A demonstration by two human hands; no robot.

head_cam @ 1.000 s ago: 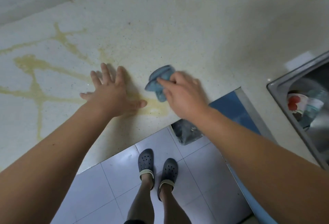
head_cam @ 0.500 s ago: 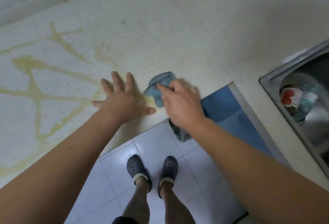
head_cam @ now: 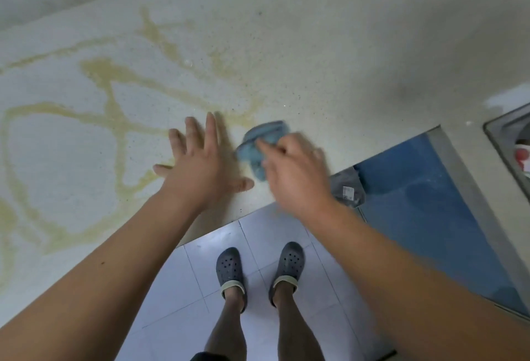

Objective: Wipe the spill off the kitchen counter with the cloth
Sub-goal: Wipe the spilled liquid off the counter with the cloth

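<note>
A yellowish spill runs in thin branching streaks across the left half of the pale speckled counter. My right hand presses a bunched blue cloth onto the counter near its front edge, at the right end of the streaks. The hand is blurred and covers the cloth's right part. My left hand lies flat on the counter just left of the cloth, fingers spread, holding nothing.
A steel sink with dishes inside sits at the right edge. Below the counter's front edge are a blue cabinet door, a dark bag, the tiled floor and my feet in dark clogs.
The view has shifted, so more of the spill shows on the left. My right hand has kept rubbing the cloth over the same patch, where the streak has faded. My left hand stays flat.
</note>
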